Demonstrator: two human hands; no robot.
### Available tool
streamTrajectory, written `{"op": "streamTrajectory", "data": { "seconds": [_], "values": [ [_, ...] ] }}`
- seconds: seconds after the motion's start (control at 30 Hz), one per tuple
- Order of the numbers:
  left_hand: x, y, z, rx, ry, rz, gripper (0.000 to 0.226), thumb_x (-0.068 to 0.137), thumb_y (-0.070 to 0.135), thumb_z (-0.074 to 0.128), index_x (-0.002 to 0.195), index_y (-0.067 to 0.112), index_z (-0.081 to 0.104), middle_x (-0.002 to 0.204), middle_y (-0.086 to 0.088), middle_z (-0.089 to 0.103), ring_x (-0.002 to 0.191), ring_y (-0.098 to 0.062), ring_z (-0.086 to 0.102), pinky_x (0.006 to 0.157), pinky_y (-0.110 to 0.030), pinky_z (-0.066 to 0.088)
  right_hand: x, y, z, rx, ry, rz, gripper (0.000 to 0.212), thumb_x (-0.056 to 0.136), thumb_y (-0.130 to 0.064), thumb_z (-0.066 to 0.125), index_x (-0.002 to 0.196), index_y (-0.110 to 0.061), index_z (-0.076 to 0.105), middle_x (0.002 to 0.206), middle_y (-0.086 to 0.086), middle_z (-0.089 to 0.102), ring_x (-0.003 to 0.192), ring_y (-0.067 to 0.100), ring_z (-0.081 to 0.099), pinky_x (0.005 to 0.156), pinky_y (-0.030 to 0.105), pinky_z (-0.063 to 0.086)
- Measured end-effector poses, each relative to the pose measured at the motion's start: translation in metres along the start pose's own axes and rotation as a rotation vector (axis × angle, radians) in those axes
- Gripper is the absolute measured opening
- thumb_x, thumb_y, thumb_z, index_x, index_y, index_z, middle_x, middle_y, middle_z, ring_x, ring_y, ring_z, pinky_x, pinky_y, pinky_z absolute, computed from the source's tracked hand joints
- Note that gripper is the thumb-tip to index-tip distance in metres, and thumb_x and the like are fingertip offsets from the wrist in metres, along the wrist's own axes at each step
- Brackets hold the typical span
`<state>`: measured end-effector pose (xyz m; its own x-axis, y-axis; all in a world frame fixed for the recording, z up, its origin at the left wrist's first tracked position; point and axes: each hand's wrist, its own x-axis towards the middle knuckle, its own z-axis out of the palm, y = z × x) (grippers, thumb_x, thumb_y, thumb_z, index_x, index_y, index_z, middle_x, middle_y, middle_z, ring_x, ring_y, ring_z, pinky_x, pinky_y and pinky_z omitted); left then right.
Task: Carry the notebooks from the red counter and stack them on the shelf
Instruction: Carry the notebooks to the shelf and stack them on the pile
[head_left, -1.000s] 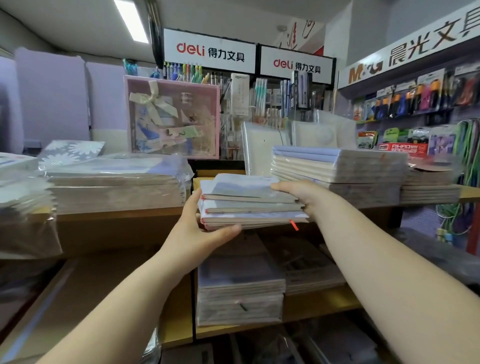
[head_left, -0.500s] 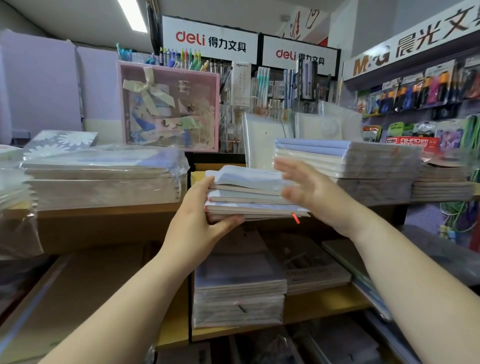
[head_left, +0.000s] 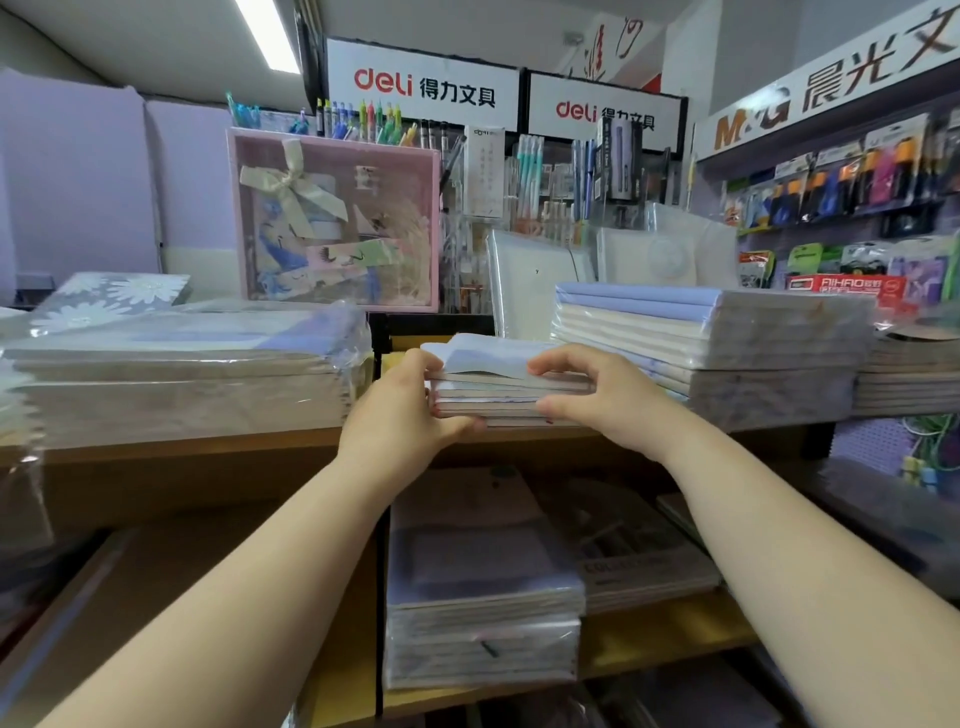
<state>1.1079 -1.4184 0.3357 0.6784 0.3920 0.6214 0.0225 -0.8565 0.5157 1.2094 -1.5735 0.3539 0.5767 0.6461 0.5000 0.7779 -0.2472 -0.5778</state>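
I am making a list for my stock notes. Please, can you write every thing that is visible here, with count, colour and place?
notebooks: one small stack, pale blue and white, top shelf middle, between both hands
wrapped pile: one, grey-lilac, top shelf left
tall pile: one, blue and cream, top shelf right
lower pile: one, lilac, lower shelf middle
gift box: one, pink, behind, standing upright
pens: many, mixed colours, back racks
signs: two, white with red letters, top
shelf: wooden, brown
left hand: holds the stack's left end
right hand: holds its right end

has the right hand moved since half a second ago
Yes: the right hand came back onto the notebooks, closing leftward away from the wrapped stack.
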Motion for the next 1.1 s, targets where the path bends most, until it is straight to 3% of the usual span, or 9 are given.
{"op": "streamTrajectory", "data": {
  "seconds": [0.2, 0.37, 0.43, 0.5, 0.57, 0.67, 0.8, 0.93, 1.1],
  "values": [
    [0.0, 0.001, 0.0, -0.135, -0.038, -0.027, 0.063, 0.075, 0.03, 0.069, 0.13, 0.016, 0.041, 0.126, 0.001, 0.053, 0.101, -0.006, 0.045, 0.082, -0.022, 0.036, 0.012, 0.009, -0.006, 0.361, 0.014, 0.101, 0.019, 0.087, -0.012, 0.055, 0.103, -0.022, 0.057, 0.111, -0.002, 0.058, 0.096, 0.004, 0.054, 0.079, 0.008, 0.045],
    [0.022, 0.012, -0.012, -0.622, -0.01, -0.384, 0.058, 0.09, 0.037, 0.044, 0.141, 0.015, 0.029, 0.149, -0.007, 0.035, 0.135, -0.023, 0.036, 0.114, -0.04, 0.029, 0.021, 0.01, -0.029, 0.741, 0.152, 0.407, 0.049, 0.095, -0.029, 0.036, 0.14, -0.009, 0.034, 0.147, 0.012, 0.035, 0.136, 0.025, 0.033, 0.113, 0.035, 0.025],
    [0.027, 0.017, -0.01, -0.526, -0.012, -0.459, 0.054, 0.093, 0.036, 0.036, 0.139, 0.008, 0.032, 0.144, -0.014, 0.042, 0.131, -0.028, 0.041, 0.108, -0.038, 0.033, 0.024, 0.009, -0.024, 0.693, 0.108, 0.447, 0.045, 0.096, -0.029, 0.035, 0.136, -0.009, 0.039, 0.131, 0.009, 0.047, 0.129, 0.024, 0.041, 0.104, 0.028, 0.035],
    [0.026, 0.024, -0.009, -0.419, -0.103, -0.483, 0.055, 0.094, 0.04, 0.031, 0.137, 0.008, 0.036, 0.114, -0.018, 0.059, 0.104, -0.026, 0.055, 0.088, -0.034, 0.041, 0.024, 0.006, -0.016, 0.655, 0.089, 0.461, 0.037, 0.096, -0.028, 0.035, 0.125, -0.009, 0.048, 0.104, 0.003, 0.048, 0.089, 0.013, 0.051, 0.074, 0.012, 0.045],
    [0.022, 0.024, -0.008, -0.336, -0.177, -0.416, 0.056, 0.091, 0.045, 0.036, 0.132, 0.008, 0.042, 0.081, -0.01, 0.056, 0.069, -0.015, 0.048, 0.064, -0.027, 0.037, 0.027, 0.006, -0.01, 0.64, 0.079, 0.468, 0.047, 0.095, -0.03, 0.036, 0.135, -0.006, 0.039, 0.118, 0.005, 0.048, 0.094, 0.013, 0.051, 0.083, 0.018, 0.048],
    [0.019, 0.011, -0.008, -0.335, -0.244, -0.296, 0.053, 0.083, 0.039, 0.057, 0.125, 0.009, 0.048, 0.101, -0.004, 0.059, 0.076, -0.01, 0.05, 0.07, -0.022, 0.04, 0.027, 0.007, -0.007, 0.688, 0.023, 0.484, 0.047, 0.094, -0.03, 0.038, 0.135, -0.006, 0.039, 0.139, 0.012, 0.044, 0.129, 0.024, 0.043, 0.113, 0.039, 0.03],
    [0.013, 0.006, -0.011, -0.343, -0.24, -0.206, 0.042, 0.076, 0.021, 0.069, 0.115, 0.01, 0.056, 0.107, -0.004, 0.065, 0.079, -0.006, 0.055, 0.061, -0.014, 0.04, 0.025, 0.002, -0.002, 0.655, -0.063, 0.464, 0.024, 0.095, -0.026, 0.037, 0.085, -0.015, 0.055, 0.09, 0.005, 0.06, 0.087, 0.019, 0.056, 0.083, 0.028, 0.042],
    [-0.002, 0.007, -0.007, -0.228, -0.091, -0.101, 0.057, 0.077, 0.02, 0.068, 0.128, 0.011, 0.046, 0.107, 0.01, 0.054, 0.09, -0.001, 0.042, 0.05, 0.003, 0.038, 0.026, 0.005, 0.0, 0.623, -0.047, 0.45, 0.023, 0.093, -0.026, 0.042, 0.102, -0.012, 0.058, 0.099, 0.007, 0.062, 0.092, 0.022, 0.058, 0.087, 0.033, 0.043],
    [-0.013, 0.005, -0.005, -0.201, 0.006, -0.007, 0.061, 0.077, 0.029, 0.067, 0.132, 0.021, 0.041, 0.126, 0.008, 0.052, 0.103, 0.001, 0.043, 0.068, 0.003, 0.033, 0.033, 0.004, -0.014, 0.546, -0.091, 0.463, 0.025, 0.093, -0.028, 0.042, 0.109, -0.013, 0.056, 0.11, 0.01, 0.057, 0.092, 0.023, 0.054, 0.075, 0.03, 0.043]
  ]
}}
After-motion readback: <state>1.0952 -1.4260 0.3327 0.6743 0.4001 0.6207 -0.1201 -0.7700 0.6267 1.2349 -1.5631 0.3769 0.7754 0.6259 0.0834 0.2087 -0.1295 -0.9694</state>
